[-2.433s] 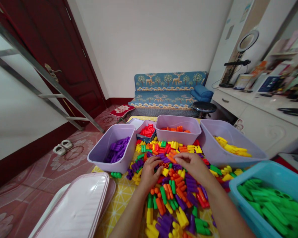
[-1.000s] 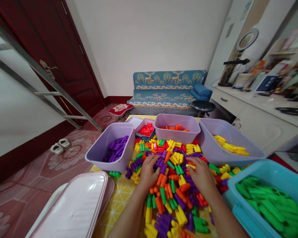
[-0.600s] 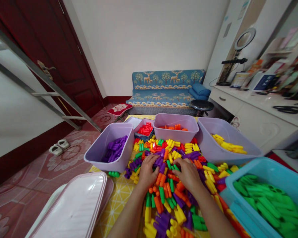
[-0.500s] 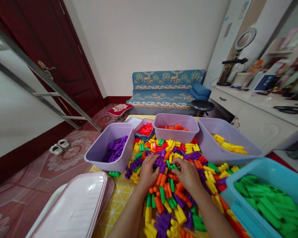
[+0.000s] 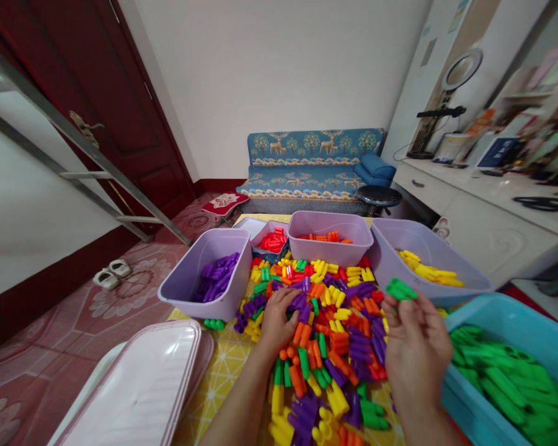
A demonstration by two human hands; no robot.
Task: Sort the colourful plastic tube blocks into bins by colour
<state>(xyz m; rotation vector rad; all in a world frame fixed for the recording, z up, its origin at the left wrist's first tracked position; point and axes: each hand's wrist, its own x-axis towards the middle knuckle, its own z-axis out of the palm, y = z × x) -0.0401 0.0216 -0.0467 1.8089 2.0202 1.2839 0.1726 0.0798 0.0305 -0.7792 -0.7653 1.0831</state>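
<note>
A heap of coloured plastic blocks (image 5: pixel 328 322) covers a yellow tablecloth (image 5: pixel 223 378). My left hand (image 5: pixel 276 319) rests palm-down on the heap, its fingers curled over purple blocks. My right hand (image 5: pixel 416 350) is lifted above the heap's right side and pinches a green block (image 5: pixel 400 289) at its fingertips, just left of the blue bin (image 5: pixel 456 396) of green blocks.
Lilac bins stand behind the heap: purple blocks (image 5: pixel 202 275) on the left, orange (image 5: pixel 330 238) in the middle, yellow (image 5: pixel 423 266) on the right, and a small box of red blocks (image 5: pixel 272 241). A pink lid (image 5: pixel 144 384) lies at front left. A sofa (image 5: pixel 314 164) is behind.
My right hand has left the middle of the heap, risen and swung right toward the blue bin, now with a green block in its fingers. My left hand has stayed put.
</note>
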